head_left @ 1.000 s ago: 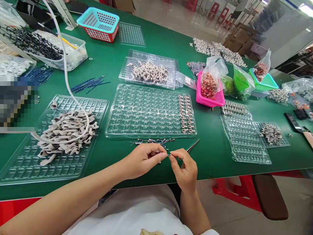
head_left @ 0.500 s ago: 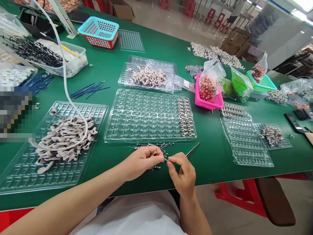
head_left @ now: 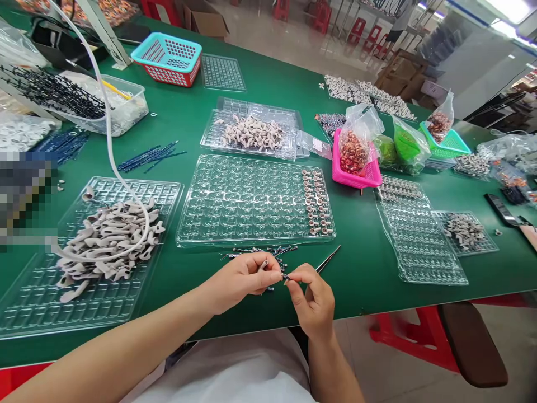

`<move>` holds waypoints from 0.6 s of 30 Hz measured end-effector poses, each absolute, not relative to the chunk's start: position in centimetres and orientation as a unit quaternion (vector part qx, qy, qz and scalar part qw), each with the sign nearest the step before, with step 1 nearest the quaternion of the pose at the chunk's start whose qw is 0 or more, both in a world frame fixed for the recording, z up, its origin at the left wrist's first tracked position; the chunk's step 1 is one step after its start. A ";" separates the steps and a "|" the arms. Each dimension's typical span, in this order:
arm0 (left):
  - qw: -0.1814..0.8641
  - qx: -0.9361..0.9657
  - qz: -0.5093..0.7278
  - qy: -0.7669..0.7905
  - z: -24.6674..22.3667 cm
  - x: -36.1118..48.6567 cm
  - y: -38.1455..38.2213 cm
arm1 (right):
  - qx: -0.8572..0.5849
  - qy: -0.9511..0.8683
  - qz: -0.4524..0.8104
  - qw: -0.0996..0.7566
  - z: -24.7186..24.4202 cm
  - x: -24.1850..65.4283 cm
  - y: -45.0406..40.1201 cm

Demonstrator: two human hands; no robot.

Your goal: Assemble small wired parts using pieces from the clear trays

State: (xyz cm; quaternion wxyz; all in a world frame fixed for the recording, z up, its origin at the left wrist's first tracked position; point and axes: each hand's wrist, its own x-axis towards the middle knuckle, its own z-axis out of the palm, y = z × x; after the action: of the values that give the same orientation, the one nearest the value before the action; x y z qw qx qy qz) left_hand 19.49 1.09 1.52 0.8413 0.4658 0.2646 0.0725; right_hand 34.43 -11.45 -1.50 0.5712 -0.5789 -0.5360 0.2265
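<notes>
My left hand (head_left: 250,280) is closed, with a small beige tube-like piece (head_left: 263,265) sticking up between its fingers. Thumb and forefinger of my right hand (head_left: 312,294) pinch a small dark wired part (head_left: 286,276), right at the left fingertips. Pointed tweezers (head_left: 328,258) stick out behind the right hand; whether it holds them I cannot tell. Just beyond my hands lies a loose bunch of thin dark wired parts (head_left: 268,250). Behind it, a clear moulded tray (head_left: 247,196) has small beige pieces (head_left: 316,201) set in its right-hand columns.
At left, a clear tray (head_left: 126,305) bears a heap of beige curved pieces (head_left: 113,238), crossed by a white cable (head_left: 108,120). Further back are more beige pieces (head_left: 251,133), a blue-and-red basket (head_left: 170,59) and a pink basket (head_left: 356,178). Another clear tray (head_left: 419,240) lies right.
The fingertips have shifted slightly around the small dark part, which shows a bit more between them. The whole view has moved a little; the trays and heaps stay put.
</notes>
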 end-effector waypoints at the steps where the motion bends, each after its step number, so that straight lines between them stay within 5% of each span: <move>1: 0.845 0.460 0.073 0.264 1.5 19.5 1.1 | -0.578 -0.533 0.230 0.574 -1.5 34.4 -11.5; 18: 0.807 0.537 0.074 0.235 2.2 19.3 1.2 | -0.565 -0.515 0.259 0.590 -1.5 34.6 -11.7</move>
State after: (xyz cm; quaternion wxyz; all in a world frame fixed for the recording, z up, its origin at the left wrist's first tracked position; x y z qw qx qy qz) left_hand 19.30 1.23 2.21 0.8068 0.5371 0.2348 0.0740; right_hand 34.56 -11.65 -1.50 0.5904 -0.5649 -0.5150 0.2587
